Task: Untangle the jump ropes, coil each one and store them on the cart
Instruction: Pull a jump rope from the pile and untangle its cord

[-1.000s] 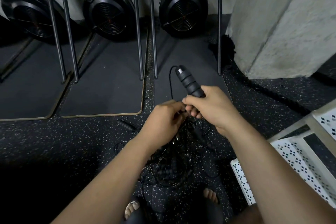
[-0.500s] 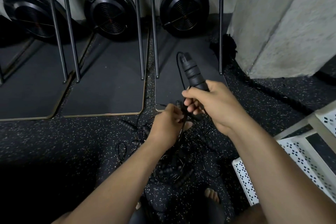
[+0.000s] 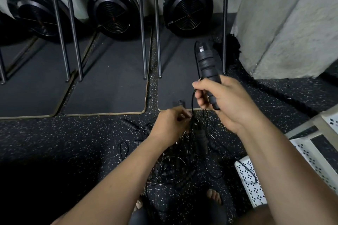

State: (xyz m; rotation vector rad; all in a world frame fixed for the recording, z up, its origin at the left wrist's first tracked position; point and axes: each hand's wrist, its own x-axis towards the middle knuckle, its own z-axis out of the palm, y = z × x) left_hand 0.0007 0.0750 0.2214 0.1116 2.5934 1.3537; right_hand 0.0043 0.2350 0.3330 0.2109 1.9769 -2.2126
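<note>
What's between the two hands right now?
Head view: a thin black cord runs from the handle held in the right hand down into the left hand grip. Nothing else.

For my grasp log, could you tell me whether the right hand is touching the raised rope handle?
Touching: the head view shows the right hand curled round the lower half of the handle.

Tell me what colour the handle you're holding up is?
Black. The head view shows the handle in the right hand.
</note>
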